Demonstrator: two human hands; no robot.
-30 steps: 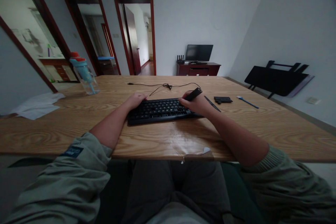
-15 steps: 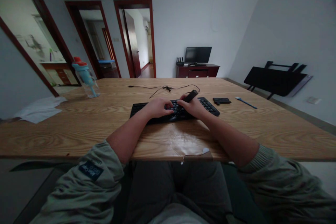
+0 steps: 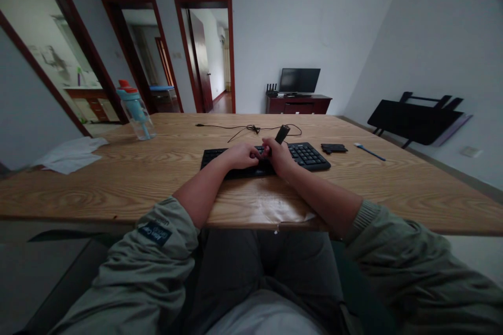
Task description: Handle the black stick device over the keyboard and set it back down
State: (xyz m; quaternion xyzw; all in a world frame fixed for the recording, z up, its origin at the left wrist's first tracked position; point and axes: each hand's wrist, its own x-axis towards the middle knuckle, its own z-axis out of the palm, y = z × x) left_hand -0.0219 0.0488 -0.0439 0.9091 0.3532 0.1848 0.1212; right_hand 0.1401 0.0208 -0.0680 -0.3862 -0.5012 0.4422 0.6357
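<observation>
A black keyboard [image 3: 309, 156] lies on the wooden table in front of me. My right hand [image 3: 278, 157] is wrapped round a thick black stick-shaped tool [image 3: 282, 134]. Its upper end sticks up above my fist, while the lower end is hidden, so I cannot tell its exact kind. My left hand [image 3: 242, 156] rests over the middle of the keyboard with its fingers curled in. Its fingertips meet those of my right hand, and whatever they may hold is hidden.
A black cable [image 3: 251, 128] runs behind the keyboard. To the right lie a small black flat piece [image 3: 334, 148] and a blue brush [image 3: 370, 152]. White paper [image 3: 70, 154] and a clear bottle with a red lid [image 3: 138, 115] are on the left. The table's front edge [image 3: 243, 224] is close to me.
My right hand has shifted left with the black tool, which now stands more upright. My left fingers have curled in, and both hands now meet. The view has tilted slightly.
</observation>
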